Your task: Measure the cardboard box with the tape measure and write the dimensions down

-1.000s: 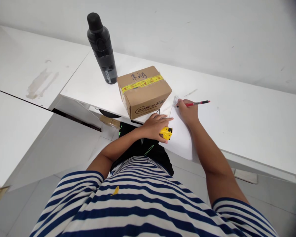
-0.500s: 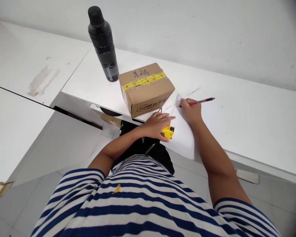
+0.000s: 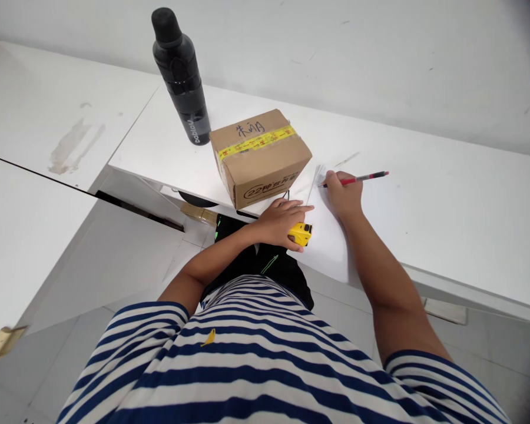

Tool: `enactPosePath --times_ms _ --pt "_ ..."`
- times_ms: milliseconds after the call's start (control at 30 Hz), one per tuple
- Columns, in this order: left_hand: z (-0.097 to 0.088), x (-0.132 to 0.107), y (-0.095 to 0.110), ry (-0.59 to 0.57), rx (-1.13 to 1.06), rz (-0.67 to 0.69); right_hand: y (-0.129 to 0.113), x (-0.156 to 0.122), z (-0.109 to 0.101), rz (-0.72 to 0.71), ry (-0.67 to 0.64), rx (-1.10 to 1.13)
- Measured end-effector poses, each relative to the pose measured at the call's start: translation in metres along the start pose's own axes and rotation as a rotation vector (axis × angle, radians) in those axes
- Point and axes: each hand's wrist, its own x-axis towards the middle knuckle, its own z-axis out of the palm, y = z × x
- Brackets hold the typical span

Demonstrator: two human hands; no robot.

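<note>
In the head view my right hand [image 3: 347,197] is closed around a red and black pen [image 3: 365,178], its writing end down at the top left part of a white sheet of paper [image 3: 329,247]. My left hand [image 3: 277,224] rests at the table's front edge, left of the paper. A yellow tape measure [image 3: 301,234] is gripped between its thumb and palm, while the other fingers stretch toward the sheet. Just behind the left hand sits a taped brown cardboard box [image 3: 260,156]. What the pen has marked is too small to read.
A tall black bottle [image 3: 183,82] stands upright behind and left of the box, near the wall. The white table [image 3: 459,206] runs on to the right. Another white table [image 3: 30,200] adjoins on the left, with a gap between their front parts.
The pen and my right hand have shifted very slightly to the right. My left hand keeps the tape measure in the same place. The whole view has moved a little.
</note>
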Motion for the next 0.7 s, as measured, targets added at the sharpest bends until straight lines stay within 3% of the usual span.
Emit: enactPosePath --times_ms 700 --pt "0.0004 0.0001 -0.0003 0.011 -0.047 -0.004 0.0017 0.0005 -0.0001 -0.010 -0.031 -0.020"
